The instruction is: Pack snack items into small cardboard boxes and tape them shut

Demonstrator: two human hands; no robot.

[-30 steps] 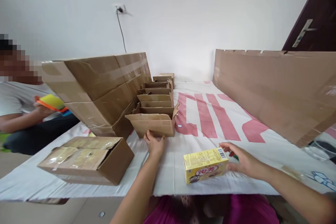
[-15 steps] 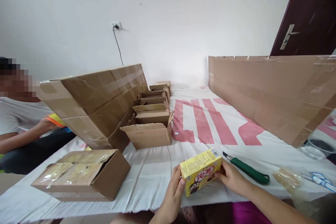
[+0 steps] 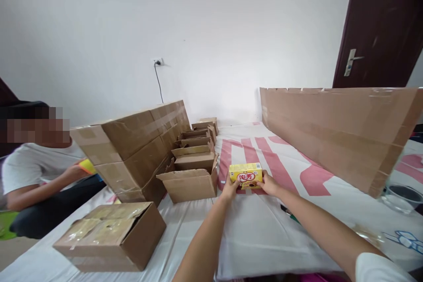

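Between my two hands is a small yellow carton (image 3: 246, 175) with red lettering on its front. My left hand (image 3: 231, 187) grips its left end, and my right hand (image 3: 269, 183) closes on the right end. The carton is upright over the pink-striped part of the cloth; whether it touches the cloth I cannot tell. To its left stands an open cardboard box (image 3: 190, 183) with raised flaps. The utility knife (image 3: 289, 213) lies partly hidden under my right forearm.
Several open boxes run back beside a stacked wall of cartons (image 3: 132, 141). A taped box (image 3: 112, 238) sits front left. On the right stand a cardboard panel (image 3: 330, 136) and a clear bowl (image 3: 401, 196). Another person (image 3: 42, 172) sits at the left.
Both hands have carried the yellow carton forward, away from the near table edge, and turned its front more squarely toward me. My right forearm now covers much of the knife. The view has tilted up.
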